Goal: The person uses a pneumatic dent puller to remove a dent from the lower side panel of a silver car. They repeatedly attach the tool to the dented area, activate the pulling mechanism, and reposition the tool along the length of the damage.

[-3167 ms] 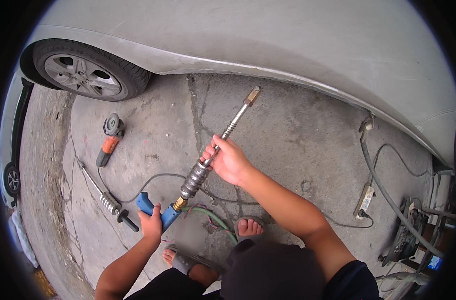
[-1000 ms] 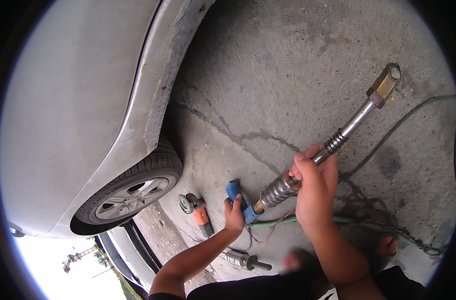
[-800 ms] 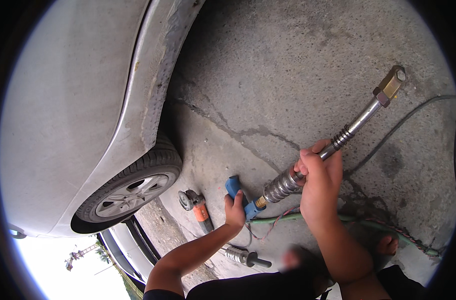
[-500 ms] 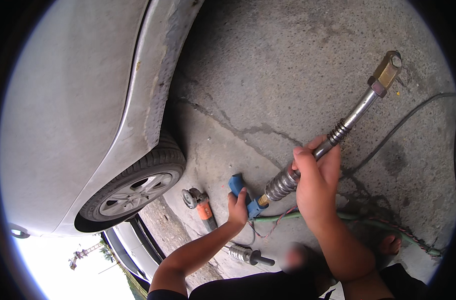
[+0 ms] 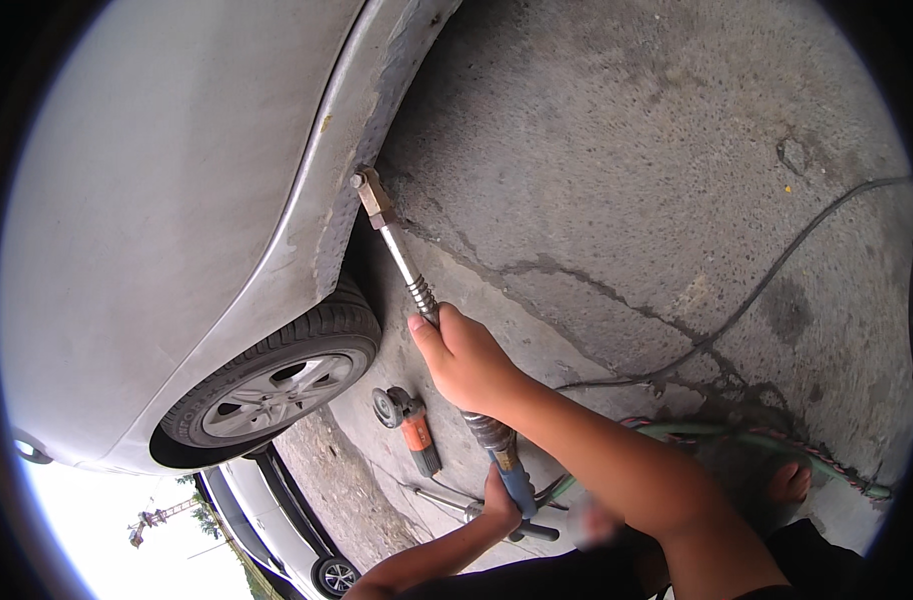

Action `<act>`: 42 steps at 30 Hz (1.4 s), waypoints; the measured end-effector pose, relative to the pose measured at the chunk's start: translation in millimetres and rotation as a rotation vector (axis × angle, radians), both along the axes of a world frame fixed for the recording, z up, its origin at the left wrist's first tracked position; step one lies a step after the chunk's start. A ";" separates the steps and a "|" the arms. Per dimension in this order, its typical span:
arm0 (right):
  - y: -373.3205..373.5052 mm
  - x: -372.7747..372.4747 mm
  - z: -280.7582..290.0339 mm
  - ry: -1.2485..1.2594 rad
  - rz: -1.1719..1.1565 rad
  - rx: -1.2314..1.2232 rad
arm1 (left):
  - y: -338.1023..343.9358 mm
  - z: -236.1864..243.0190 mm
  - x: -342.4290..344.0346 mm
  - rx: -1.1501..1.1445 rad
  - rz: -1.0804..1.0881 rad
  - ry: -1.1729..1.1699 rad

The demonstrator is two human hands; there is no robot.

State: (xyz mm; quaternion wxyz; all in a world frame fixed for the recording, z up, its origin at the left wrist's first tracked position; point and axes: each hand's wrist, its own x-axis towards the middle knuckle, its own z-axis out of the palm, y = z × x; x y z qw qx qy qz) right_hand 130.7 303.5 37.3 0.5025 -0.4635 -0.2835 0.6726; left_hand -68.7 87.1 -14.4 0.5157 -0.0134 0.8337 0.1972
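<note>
My right hand (image 5: 467, 365) is wrapped around the upper shaft of a long steel slide-hammer tool (image 5: 405, 255), above its ribbed cylindrical weight (image 5: 485, 426). My left hand (image 5: 500, 503), partly hidden, grips the blue handle (image 5: 516, 482) at the lower end. The tool's brass-coloured hexagonal head (image 5: 374, 195) lies at the scuffed lower sill (image 5: 334, 230) of a silver car (image 5: 157, 230); I cannot tell if it touches. The sill's lower strip has a row of small spots.
The car's wheel (image 5: 267, 395) is at lower left, beside an orange angle grinder (image 5: 419, 440) on the cracked concrete. A second slide hammer (image 5: 542, 530) lies partly hidden behind my left hand. A dark cable (image 5: 777, 270) and green hose (image 5: 827, 465) cross the ground. A white car (image 5: 267, 510) stands beyond.
The tool has swung from pointing up to the right to upright-left, its head now at the sill. Both hands still grip it; my right hand has moved left.
</note>
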 end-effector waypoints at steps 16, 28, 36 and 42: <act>6.4 -23.7 -11.9 -0.099 0.024 0.009 | -1.0 5.8 4.4 0.014 -0.053 -0.018; -3.9 -30.3 -17.1 -0.127 0.078 -0.032 | -19.2 7.4 6.8 -0.070 -0.023 0.003; -0.5 -24.4 -3.4 -0.164 0.107 -0.013 | -17.7 9.8 5.7 -0.061 -0.017 -0.012; 2.4 -34.3 -8.4 -0.123 0.077 -0.009 | -16.8 10.7 1.6 -0.039 -0.026 -0.056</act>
